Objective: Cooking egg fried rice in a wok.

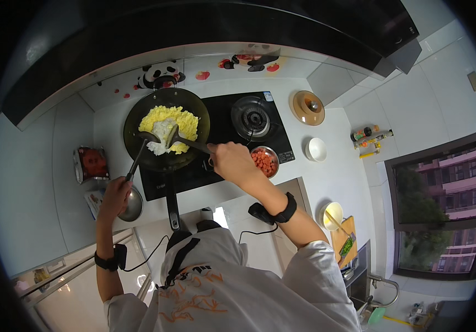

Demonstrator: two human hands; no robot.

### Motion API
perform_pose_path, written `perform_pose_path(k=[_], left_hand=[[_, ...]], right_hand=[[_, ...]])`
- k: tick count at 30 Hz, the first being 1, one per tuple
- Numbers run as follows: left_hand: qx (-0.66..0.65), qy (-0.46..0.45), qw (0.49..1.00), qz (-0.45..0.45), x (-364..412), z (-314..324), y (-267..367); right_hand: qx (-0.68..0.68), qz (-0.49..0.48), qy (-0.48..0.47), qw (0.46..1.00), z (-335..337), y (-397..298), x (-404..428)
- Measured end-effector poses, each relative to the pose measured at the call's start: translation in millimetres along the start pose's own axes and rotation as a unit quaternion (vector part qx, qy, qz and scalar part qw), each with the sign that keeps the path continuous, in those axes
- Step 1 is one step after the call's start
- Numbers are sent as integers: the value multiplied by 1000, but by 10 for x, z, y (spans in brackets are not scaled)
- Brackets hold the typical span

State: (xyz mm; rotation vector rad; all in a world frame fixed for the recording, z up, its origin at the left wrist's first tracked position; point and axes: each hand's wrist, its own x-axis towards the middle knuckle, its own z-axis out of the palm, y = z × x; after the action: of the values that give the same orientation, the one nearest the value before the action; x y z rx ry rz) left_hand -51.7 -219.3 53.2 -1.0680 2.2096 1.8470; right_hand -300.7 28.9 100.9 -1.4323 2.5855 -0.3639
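Note:
A dark wok (134, 149) sits on the left burner of a black gas cooktop, its long handle pointing at my body. Yellow scrambled egg (155, 116) lies in it, with white rice (163, 128) on top. My left hand (116, 198) grips the handle of a dark ladle (148, 137), whose bowl touches the rice from the left. In my right hand (231, 162) is the handle of a dark spatula (173, 135), its blade against the rice's right side. Close to my right forearm, a metal bowl of diced reddish meat or sausage (264, 161) rests at the cooktop's edge.
A lid (307, 108) and white bowl (316, 150) stand right of the cooktop. Farther along are a bowl with chopsticks (332, 216), a cutting board (349, 226) with a knife bearing chopped greens, and a sink (358, 286). A metal bowl (134, 206) and red package (92, 162) lie left.

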Motion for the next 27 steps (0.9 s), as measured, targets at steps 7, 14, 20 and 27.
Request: perform_pose_path(k=[7, 14, 20, 27], left_hand=[[89, 53, 994, 17, 321, -21, -96], [154, 59, 986, 5, 325, -180, -140], [52, -27, 997, -55, 251, -295, -260], [38, 13, 996, -82, 110, -212, -260]], right_hand=[[30, 70, -18, 997, 185, 324, 19], [120, 81, -42, 989, -263, 159, -218], [56, 52, 24, 997, 131, -161, 260], [36, 95, 11, 995, 160, 50, 179]])
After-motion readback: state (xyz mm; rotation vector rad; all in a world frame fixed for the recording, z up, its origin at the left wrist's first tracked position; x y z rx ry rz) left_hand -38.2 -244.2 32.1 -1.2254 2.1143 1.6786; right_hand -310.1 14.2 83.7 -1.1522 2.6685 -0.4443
